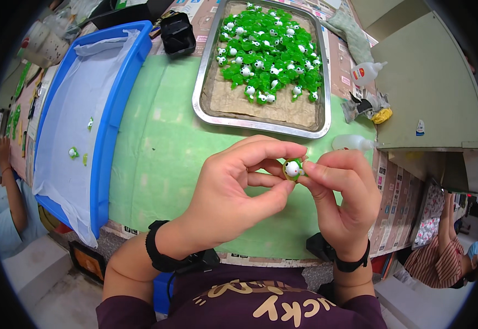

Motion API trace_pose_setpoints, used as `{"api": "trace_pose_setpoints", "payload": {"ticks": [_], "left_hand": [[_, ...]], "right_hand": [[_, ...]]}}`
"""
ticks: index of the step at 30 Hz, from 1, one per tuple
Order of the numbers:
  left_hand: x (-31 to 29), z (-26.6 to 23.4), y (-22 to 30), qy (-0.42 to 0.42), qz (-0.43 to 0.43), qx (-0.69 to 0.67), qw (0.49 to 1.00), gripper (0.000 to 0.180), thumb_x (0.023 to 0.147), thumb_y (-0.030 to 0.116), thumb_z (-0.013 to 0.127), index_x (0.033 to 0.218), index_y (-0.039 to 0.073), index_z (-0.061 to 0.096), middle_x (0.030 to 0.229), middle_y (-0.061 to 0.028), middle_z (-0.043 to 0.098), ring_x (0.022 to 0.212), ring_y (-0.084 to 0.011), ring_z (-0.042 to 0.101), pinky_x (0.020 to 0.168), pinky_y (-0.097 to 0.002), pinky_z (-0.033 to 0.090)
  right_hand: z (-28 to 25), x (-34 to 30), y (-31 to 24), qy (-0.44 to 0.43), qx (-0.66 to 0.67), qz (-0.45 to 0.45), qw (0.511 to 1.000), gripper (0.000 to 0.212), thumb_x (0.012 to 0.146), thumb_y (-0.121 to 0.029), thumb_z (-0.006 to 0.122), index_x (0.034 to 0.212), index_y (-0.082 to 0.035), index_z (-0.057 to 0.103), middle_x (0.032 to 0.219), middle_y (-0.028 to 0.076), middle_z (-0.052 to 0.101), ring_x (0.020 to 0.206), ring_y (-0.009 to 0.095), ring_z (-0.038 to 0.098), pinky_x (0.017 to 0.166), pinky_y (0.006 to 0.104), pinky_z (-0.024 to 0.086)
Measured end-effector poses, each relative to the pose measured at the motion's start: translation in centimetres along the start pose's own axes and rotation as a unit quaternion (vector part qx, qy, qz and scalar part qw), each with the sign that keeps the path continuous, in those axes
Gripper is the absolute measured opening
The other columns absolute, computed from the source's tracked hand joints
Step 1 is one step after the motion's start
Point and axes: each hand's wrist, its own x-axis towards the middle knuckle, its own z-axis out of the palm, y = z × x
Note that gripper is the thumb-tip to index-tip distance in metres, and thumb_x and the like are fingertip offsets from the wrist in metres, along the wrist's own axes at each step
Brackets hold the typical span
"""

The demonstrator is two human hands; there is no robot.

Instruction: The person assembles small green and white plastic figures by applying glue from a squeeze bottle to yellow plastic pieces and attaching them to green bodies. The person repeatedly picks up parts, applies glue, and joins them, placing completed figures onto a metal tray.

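A small toy figurine (292,169) with a white head and green body is pinched between my two hands over the green mat. My left hand (225,192) grips it from the left with thumb and fingers. From the other side, the thumb and fingertips of my right hand (348,189) press on it, partly hiding the body. Beyond my hands lies a metal tray (261,124) lined with brown paper, heaped with similar green and white figurines (272,49).
At left, a blue tray (103,170) with a white liner holds a few small green pieces (73,152). Squeeze bottles (354,143) stand right of my hands, near a grey cabinet (431,88). A black box (177,34) sits behind the mat. Other people are at both sides.
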Motion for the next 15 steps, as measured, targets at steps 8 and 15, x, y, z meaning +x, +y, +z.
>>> {"api": "trace_pose_setpoints", "payload": {"ticks": [8, 15], "left_hand": [[-0.02, 0.04, -0.16, 0.008, 0.026, 0.06, 0.998, 0.034, 0.075, -0.013, 0.056, 0.108, -0.004, 0.058, 0.107, -0.01, 0.054, 0.093, -0.0145, 0.058, 0.079, -0.0245, 0.054], [-0.09, -0.06, 0.13, 0.001, -0.002, 0.065, 0.998, 0.038, 0.076, -0.012, 0.056, 0.113, -0.004, 0.054, 0.112, -0.0129, 0.055, 0.1, -0.0159, 0.057, 0.08, -0.0263, 0.053]], "right_hand": [[0.57, -0.06, -0.27, 0.002, -0.028, -0.008, 1.0, 0.021, 0.065, 0.002, 0.07, 0.083, -0.004, 0.062, 0.074, 0.006, 0.057, 0.064, 0.02, 0.052, 0.057, 0.0306, 0.036], [0.76, -0.09, -0.07, 0.009, -0.012, -0.001, 1.0, 0.02, 0.065, 0.002, 0.07, 0.082, -0.003, 0.061, 0.074, 0.006, 0.056, 0.064, 0.021, 0.053, 0.057, 0.0301, 0.036]]}}
